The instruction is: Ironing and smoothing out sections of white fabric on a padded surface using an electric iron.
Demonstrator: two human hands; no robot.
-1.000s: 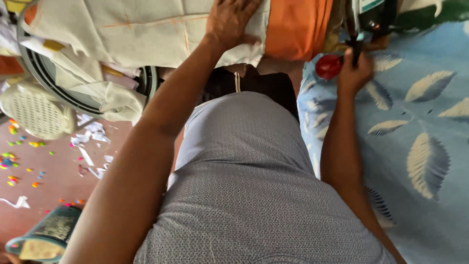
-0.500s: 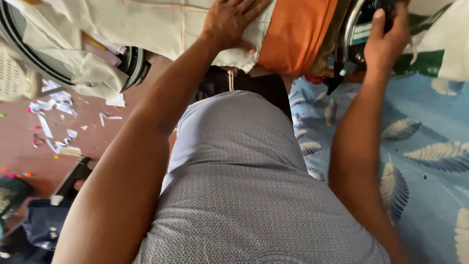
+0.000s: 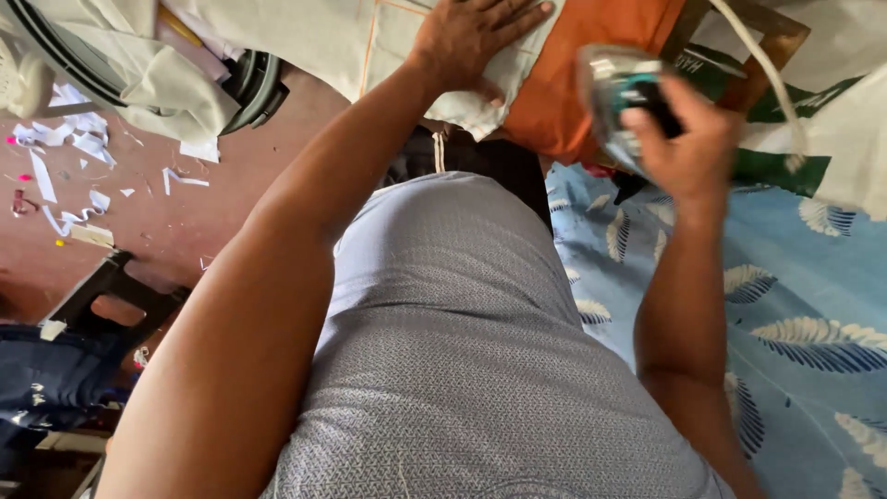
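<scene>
while raised, right hand (image 3: 688, 139) around iron (image 3: 621, 97), left hand (image 3: 476, 35) flat on cream cloth (image 3: 323, 37)

You get soft, even daylight here, bright enough to read colours everywhere; no single source shows. Shadows stay faint: a dim patch lies under the cream cloth (image 3: 305, 37) near the top edge, and your left forearm darkens on its underside. The iron (image 3: 621, 102) in your right hand (image 3: 688, 148) is smeared by motion blur, its outline doubled, and its white cord (image 3: 758, 65) is blurred too. Your left hand (image 3: 471, 37) is sharper. The grey shirt (image 3: 462, 370) shows crisp weave. The wide lens bends the view, stretching things near the edges and corners. No glare appears.
</scene>
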